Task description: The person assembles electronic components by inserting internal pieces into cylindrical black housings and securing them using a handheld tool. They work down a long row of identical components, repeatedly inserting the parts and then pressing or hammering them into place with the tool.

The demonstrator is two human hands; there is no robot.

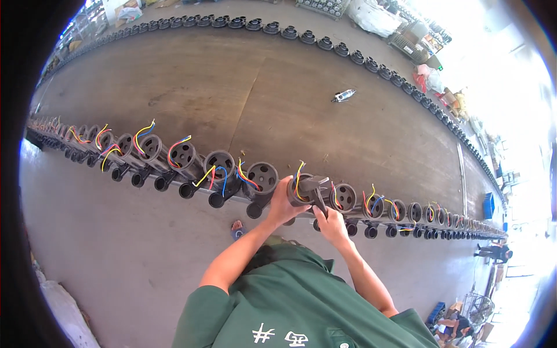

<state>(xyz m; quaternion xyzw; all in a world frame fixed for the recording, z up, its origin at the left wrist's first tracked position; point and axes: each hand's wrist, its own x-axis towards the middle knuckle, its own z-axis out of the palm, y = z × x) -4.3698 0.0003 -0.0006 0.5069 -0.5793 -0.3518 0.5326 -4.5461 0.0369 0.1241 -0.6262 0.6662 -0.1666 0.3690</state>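
My left hand (282,204) is closed round the left side of a dark cylindrical housing (295,196) standing at the table's near edge. Yellow, red and blue wires (299,177) rise from its open top. My right hand (333,226) grips the handle of a hammer (316,184), its grey head over the right part of that housing's rim. The hammer hides part of the opening, so I cannot tell whether it touches. Beside my right hand stands another housing (343,198); left of my left hand is one with a slotted round inner face (262,177).
Similar wired housings line the near edge both ways. Small dark round parts (290,32) run along the far edge. On the brown tabletop (191,87) lies a silver tool (343,95). A blue crate (488,206) sits at the right end; people (493,252) are farther right.
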